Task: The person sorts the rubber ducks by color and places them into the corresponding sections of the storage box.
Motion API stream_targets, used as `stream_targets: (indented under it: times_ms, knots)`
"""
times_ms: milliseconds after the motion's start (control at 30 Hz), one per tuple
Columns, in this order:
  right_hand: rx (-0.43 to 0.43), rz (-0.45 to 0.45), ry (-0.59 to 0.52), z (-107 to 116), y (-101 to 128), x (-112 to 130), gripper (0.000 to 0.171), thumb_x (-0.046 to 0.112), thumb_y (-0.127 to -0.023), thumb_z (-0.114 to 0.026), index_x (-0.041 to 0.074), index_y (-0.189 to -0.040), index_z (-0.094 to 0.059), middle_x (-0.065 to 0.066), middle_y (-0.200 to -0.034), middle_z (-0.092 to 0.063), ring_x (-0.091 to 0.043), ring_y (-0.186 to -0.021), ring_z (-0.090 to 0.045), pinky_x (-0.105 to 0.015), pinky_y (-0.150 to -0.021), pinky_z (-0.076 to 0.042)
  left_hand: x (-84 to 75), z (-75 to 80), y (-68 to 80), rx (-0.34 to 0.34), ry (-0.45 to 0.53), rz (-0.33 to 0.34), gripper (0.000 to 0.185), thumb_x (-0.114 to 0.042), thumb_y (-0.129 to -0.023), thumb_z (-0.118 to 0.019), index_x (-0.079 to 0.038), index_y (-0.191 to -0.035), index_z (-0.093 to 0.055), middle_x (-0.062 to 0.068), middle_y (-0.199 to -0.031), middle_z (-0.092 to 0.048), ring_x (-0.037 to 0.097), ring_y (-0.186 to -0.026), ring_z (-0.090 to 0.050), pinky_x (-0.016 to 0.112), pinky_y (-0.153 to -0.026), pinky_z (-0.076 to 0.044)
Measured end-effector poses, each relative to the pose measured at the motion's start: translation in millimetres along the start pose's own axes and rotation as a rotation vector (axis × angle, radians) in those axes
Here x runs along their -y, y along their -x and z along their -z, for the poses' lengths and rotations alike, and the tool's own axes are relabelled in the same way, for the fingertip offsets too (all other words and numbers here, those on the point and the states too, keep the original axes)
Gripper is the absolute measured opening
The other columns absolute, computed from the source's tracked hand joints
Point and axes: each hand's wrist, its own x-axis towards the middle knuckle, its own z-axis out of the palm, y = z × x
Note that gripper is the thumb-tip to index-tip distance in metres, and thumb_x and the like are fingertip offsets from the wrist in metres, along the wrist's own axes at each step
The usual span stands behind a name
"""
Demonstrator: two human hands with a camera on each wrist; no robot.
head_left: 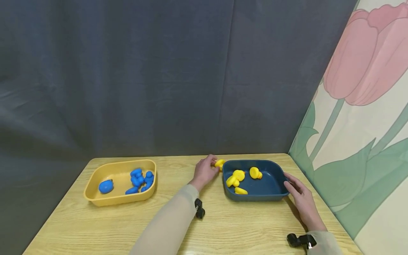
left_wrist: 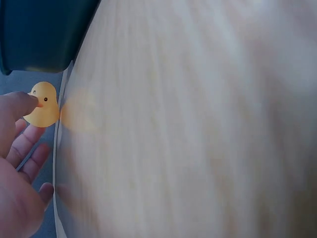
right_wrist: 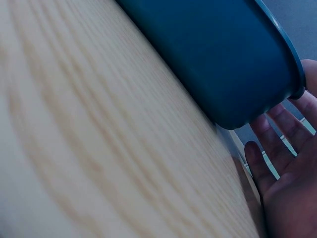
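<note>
The left hand [head_left: 204, 172] pinches a yellow duck [head_left: 219, 163] between thumb and fingers, just beside the far-left corner of the blue tray [head_left: 280, 175], near the table's back edge. The right hand [head_left: 301, 198] lies w/ fingers straight against the tray's right side, holding nothing. Three more yellow ducks [head_left: 237, 176] lie inside the tray. On the left stands a yellow tray [head_left: 95, 177] w/ blue toys [head_left: 140, 179].

A light wooden table [head_left: 95, 226] stands before a dark grey curtain [head_left: 143, 78] and tulip-print wall [head_left: 360, 117].
</note>
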Motion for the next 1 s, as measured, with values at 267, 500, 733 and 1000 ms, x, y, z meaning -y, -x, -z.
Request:
stream_targets:
  times_ms: [267,500,733,1000]
  knots:
    - [-0.005,0.003,0.005,-1,1,1,0.060,0.039,-0.116,-0.059,0.010,-0.168,-0.049,0.007,-0.158,-0.053,0.012,-0.125,-0.047,-0.005,-0.096,-0.040,7.0,7.9,5.3,-0.037,0.053,0.041,0.030,-0.021,-0.102,-0.080,-0.009,-0.129,-0.075,0.005,-0.118,-0.079,0.026,-0.113,-0.072,0.045,-0.103,-0.056]
    - [-0.006,0.001,0.000,0,1,1,0.060,0.039,-0.116,-0.059,0.010,-0.168,-0.048,0.007,-0.158,-0.053,0.013,-0.125,-0.047,-0.005,-0.095,-0.040,7.4,19.3,13.5,-0.070,0.161,0.081,0.029,-0.024,-0.104,-0.079,-0.010,-0.129,-0.075,0.005,-0.120,-0.077,0.030,-0.117,-0.070,0.049,-0.104,-0.055]
    - [-0.001,-0.017,0.013,1,0,-1,0.062,0.041,-0.116,-0.059,0.011,-0.169,-0.047,-0.005,-0.165,-0.049,0.014,-0.125,-0.046,-0.003,-0.095,-0.039,6.6,29.7,23.6,-0.104,0.272,0.096,0.028,-0.024,-0.104,-0.079,-0.011,-0.129,-0.075,0.003,-0.117,-0.075,0.028,-0.116,-0.068,0.048,-0.103,-0.057]
    - [0.001,0.005,0.015,0,0,1,0.061,0.039,-0.116,-0.059,0.010,-0.168,-0.048,0.000,-0.163,-0.051,0.015,-0.125,-0.046,-0.004,-0.095,-0.039,4.1,45.2,35.7,-0.134,0.329,0.104,0.026,-0.024,-0.105,-0.080,-0.013,-0.128,-0.076,-0.001,-0.116,-0.076,0.023,-0.112,-0.068,0.046,-0.098,-0.058]
